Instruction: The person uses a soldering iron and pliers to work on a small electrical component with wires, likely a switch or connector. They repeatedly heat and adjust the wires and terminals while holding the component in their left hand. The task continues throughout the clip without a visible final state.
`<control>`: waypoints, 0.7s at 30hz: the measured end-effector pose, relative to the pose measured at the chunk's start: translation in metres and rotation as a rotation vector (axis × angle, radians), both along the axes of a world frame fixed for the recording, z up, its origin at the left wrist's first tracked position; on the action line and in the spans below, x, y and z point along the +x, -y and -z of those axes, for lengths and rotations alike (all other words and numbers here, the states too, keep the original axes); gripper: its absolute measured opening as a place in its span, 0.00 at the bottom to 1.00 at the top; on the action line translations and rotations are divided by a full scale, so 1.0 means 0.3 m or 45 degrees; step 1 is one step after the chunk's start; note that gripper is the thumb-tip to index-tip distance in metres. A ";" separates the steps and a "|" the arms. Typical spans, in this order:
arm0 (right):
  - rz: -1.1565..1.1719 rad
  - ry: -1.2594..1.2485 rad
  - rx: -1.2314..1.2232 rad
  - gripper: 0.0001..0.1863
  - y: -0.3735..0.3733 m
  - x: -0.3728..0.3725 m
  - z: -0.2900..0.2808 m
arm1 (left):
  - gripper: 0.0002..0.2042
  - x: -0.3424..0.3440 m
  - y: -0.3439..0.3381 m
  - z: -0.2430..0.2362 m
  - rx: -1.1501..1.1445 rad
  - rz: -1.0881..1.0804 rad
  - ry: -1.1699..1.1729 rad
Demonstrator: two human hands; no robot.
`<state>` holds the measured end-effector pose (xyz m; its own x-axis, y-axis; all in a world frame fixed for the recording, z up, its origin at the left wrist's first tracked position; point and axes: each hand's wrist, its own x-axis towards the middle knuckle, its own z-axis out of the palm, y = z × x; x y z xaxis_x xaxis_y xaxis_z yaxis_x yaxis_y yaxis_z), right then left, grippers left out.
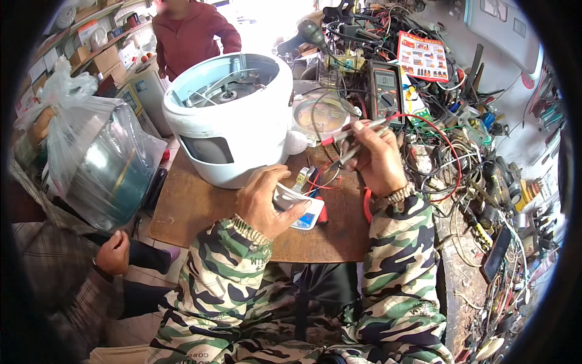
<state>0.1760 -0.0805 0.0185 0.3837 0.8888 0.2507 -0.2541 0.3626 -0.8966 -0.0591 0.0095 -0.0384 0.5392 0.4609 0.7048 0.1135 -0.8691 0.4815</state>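
With our left hand (262, 203) clamped on the white panel (297, 209) near the surface's front edge, our right hand (377, 159) should keep both pinched multimeter probes (354, 134) steady on the contacts.

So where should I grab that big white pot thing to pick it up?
Take the white cooker shell by its round side walls, one hand on each side, coming in from the left and right. It lies tipped with its open mouth facing up and away. No handle shows. Inside it are loose wires and parts, so a grip on the rim looks riskier.
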 end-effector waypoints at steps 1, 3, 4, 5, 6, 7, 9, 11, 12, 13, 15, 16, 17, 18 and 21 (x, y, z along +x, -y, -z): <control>-0.069 -0.033 0.020 0.12 -0.012 -0.013 0.021 | 0.26 -0.014 0.002 -0.010 0.041 -0.020 -0.031; 0.039 -0.022 -0.056 0.13 -0.009 -0.032 0.049 | 0.23 -0.020 -0.021 -0.016 0.110 -0.045 0.050; 0.063 -0.015 -0.080 0.13 0.000 -0.030 0.058 | 0.22 -0.011 -0.021 -0.026 0.143 -0.050 0.089; 0.055 0.013 -0.084 0.14 0.011 -0.030 0.062 | 0.19 -0.011 -0.003 -0.041 0.105 -0.079 0.137; 0.046 0.036 -0.077 0.14 0.018 -0.031 0.065 | 0.15 -0.006 -0.012 -0.047 0.092 -0.046 0.250; 0.038 0.058 -0.071 0.14 0.026 -0.032 0.065 | 0.14 -0.010 -0.009 -0.061 -0.091 0.000 0.277; -0.088 0.055 -0.026 0.14 0.016 -0.045 0.073 | 0.11 -0.038 0.000 -0.137 -0.268 0.101 0.229; -0.164 0.069 0.061 0.14 0.032 -0.062 0.043 | 0.10 0.008 0.004 -0.220 -0.306 0.225 0.087; -0.106 0.084 0.084 0.14 0.055 -0.046 0.036 | 0.11 0.072 0.016 -0.265 -0.331 0.340 0.013; -0.100 0.089 0.104 0.14 0.045 -0.048 0.060 | 0.12 0.096 0.024 -0.288 -0.373 0.357 -0.114; -0.165 0.157 0.102 0.13 0.037 -0.052 0.070 | 0.15 0.116 0.041 -0.340 -0.450 0.357 -0.368; -0.151 0.102 0.159 0.14 0.031 -0.088 0.055 | 0.15 0.111 0.045 -0.363 -0.461 0.293 -0.444; -0.168 0.164 0.169 0.14 0.029 -0.106 0.040 | 0.15 0.101 0.051 -0.386 -0.474 0.224 -0.520; -0.107 0.245 0.149 0.14 0.040 -0.076 0.045 | 0.15 0.146 0.036 -0.376 -0.490 0.243 -0.594; -0.003 0.399 0.001 0.14 0.055 -0.026 0.062 | 0.09 0.190 -0.010 -0.316 -0.521 0.253 -0.495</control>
<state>0.1682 -0.0970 -0.0002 0.2858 0.8892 0.3572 0.0337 0.3632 -0.9311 -0.0023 0.0127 0.0565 0.8256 0.5173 0.2252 0.2027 -0.6445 0.7373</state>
